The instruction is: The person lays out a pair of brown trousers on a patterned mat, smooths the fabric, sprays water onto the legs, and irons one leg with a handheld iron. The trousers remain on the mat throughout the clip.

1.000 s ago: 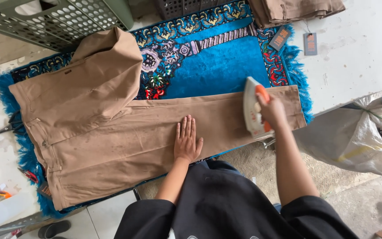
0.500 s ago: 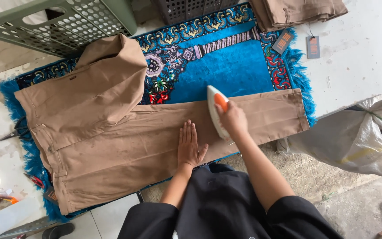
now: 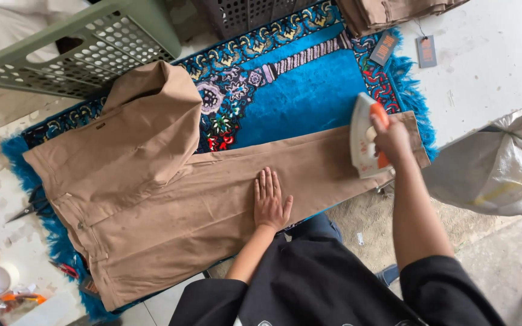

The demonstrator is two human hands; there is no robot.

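Observation:
Tan trousers lie spread over a blue patterned rug on a white table, one leg folded back over the waist. My left hand presses flat, fingers apart, on the stretched-out leg near its middle. My right hand grips the orange handle of a white clothes iron, which rests on the leg close to the cuff at the right end.
A green plastic basket and a dark crate stand at the back. Folded tan garments with hanging tags lie at the back right. Scissors and small items sit at the left. A white sack hangs off the table's right side.
The iron slid left to the middle of the leg half a second ago, and has now moved back right toward the cuff. My left hand has stayed flat on the fabric.

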